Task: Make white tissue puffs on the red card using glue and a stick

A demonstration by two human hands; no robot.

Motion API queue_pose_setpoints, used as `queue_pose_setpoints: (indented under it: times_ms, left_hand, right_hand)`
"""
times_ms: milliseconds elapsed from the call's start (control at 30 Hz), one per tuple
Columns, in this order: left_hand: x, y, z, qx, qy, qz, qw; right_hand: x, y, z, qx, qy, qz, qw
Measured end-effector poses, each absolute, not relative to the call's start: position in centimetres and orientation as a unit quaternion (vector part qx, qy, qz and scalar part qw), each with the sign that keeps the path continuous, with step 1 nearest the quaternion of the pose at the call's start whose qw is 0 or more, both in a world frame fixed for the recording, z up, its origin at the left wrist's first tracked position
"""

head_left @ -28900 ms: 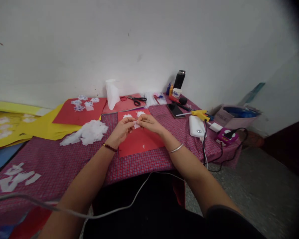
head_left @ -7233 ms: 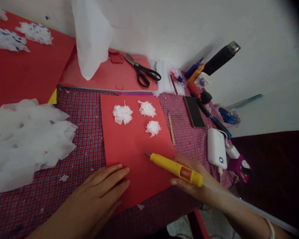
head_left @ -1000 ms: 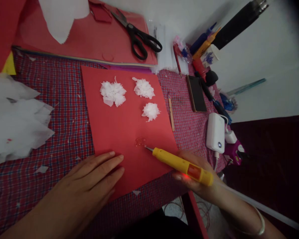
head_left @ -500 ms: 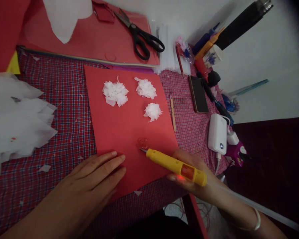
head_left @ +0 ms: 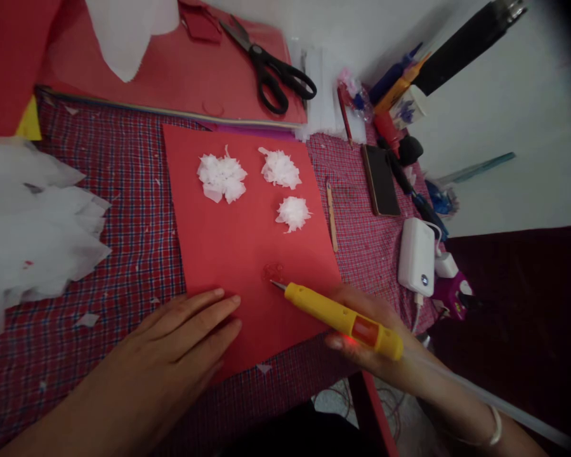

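My left hand (head_left: pixel 185 336) lies flat with fingers stretched over the lower left edge of a red paper sheet (head_left: pixel 233 254). My right hand (head_left: pixel 371 330) is wrapped round a yellow hot glue gun (head_left: pixel 333 311), whose small light glows red. Its metal tip points left at a shiny glue patch (head_left: pixel 272 271) on the sheet; whether it touches is hard to tell. Three white crumpled-paper puffs sit higher up: a larger puff (head_left: pixel 222 176) at the left, another (head_left: pixel 280 169) at the upper right, and a smaller one (head_left: pixel 293 212) below that.
White layered paper (head_left: pixel 42 222) spreads at the left. Black-handled scissors (head_left: pixel 271 70) rest on a red folder (head_left: pixel 171 82) behind the sheet. To the right are a wooden stick (head_left: pixel 332 216), a phone (head_left: pixel 381 181) and a white power bank (head_left: pixel 416 257) with a cable.
The glue gun and my right hand have shifted slightly right and down, so the tip sits a little farther from the glue patch's middle. My left hand stays in place.
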State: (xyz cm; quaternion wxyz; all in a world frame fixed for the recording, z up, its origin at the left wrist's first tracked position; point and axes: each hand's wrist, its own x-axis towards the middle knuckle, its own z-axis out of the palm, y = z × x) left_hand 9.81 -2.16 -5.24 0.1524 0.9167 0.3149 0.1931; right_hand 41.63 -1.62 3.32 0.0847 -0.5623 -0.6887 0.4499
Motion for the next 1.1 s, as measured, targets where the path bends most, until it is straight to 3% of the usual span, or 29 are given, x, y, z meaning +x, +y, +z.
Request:
queue_pose_setpoints:
  times_ms: [367,733,967,1100]
  left_hand:
    - [9.8,-2.0,-5.1,0.918,0.312,0.195,0.148]
    - [10.0,-2.2,-5.1,0.912,0.317,0.209,0.155]
    - [9.6,-2.2,-5.1,0.916,0.315,0.193,0.157]
    - [9.7,-2.2,-5.2,0.913,0.317,0.202,0.158]
  right_hand:
    - [42.4,-2.6,3.4,-0.589,-0.658,0.466,0.057]
    - [41.3,-1.4,2.8,-0.547,-0.728,0.404,0.086]
    - [41.2,-1.3,3.3,-0.558,-0.72,0.411,0.033]
    - [41.3,-1.5,3.3,-0.566,-0.713,0.409,0.06]
